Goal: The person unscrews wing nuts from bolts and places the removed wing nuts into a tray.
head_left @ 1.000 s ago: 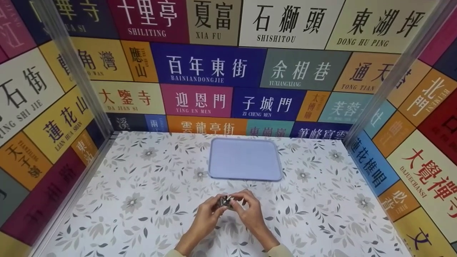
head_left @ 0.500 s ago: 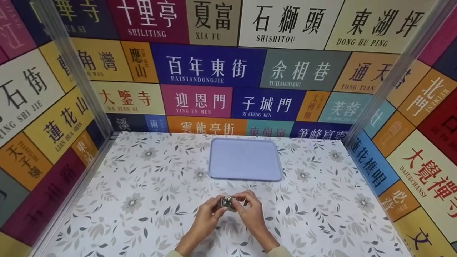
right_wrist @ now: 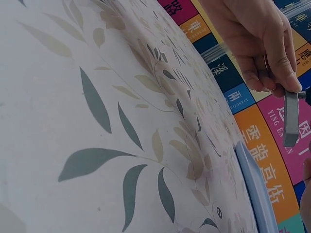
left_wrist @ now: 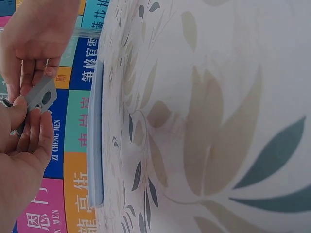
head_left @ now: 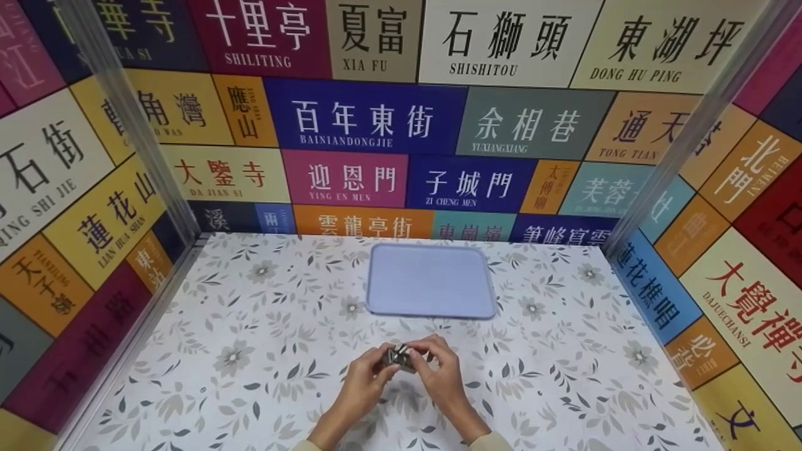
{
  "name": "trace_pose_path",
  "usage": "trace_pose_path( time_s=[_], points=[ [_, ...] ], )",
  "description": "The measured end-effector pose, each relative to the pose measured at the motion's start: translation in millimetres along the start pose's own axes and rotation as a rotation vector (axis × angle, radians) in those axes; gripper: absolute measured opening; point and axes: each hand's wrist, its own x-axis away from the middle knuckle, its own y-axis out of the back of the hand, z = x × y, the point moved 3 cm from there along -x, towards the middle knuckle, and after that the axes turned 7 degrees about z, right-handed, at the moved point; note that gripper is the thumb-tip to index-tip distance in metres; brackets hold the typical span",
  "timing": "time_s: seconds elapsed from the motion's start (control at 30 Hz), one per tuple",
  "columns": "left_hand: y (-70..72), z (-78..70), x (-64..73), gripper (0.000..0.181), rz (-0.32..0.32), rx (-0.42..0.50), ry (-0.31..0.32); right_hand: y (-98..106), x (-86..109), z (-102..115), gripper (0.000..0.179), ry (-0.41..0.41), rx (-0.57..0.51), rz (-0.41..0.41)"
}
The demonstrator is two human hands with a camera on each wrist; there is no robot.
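Above the table's near half, a small grey metal block (head_left: 398, 357) is held between both hands. In the left wrist view the block (left_wrist: 43, 95) shows a flat face with a dark round hole. A dark stem-like part (right_wrist: 302, 95) sticks out from its side in the right wrist view. My left hand (head_left: 364, 378) pinches the block by thumb and fingers. My right hand (head_left: 438, 369) pinches its other side, thumb and forefinger at the small parts on top. Fingers partly hide the block, so its exact kind cannot be told.
A pale lilac tray (head_left: 431, 280) lies flat on the table beyond the hands. The table (head_left: 269, 351) has a white leaf-and-flower cover. Walls (head_left: 369, 113) of coloured panels with lettering enclose the back and both sides.
The small parts on top of the block have shifted slightly under my right thumb and forefinger. Both hands stay in nearly the same place.
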Motion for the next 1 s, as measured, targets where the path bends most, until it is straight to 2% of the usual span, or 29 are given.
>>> trace_pose_path(
  time_s=[0.27, 0.67, 1.0],
  points=[
    [-0.6, -0.8, -0.6, 0.029, -0.003, 0.005, -0.031, 0.0, -0.5, 2.0, 0.013, -0.010, -0.009, 0.047],
    [-2.5, -0.6, -1.6, 0.030, -0.003, 0.000, -0.045, -1.8, -2.0, 3.4, 0.021, 0.085, 0.027, 0.024],
    [-2.4, -0.8, -0.6, 0.030, -0.006, -0.010, -0.038, 0.4, -0.2, 2.0, 0.017, 0.029, 0.051, 0.003]
  ],
)
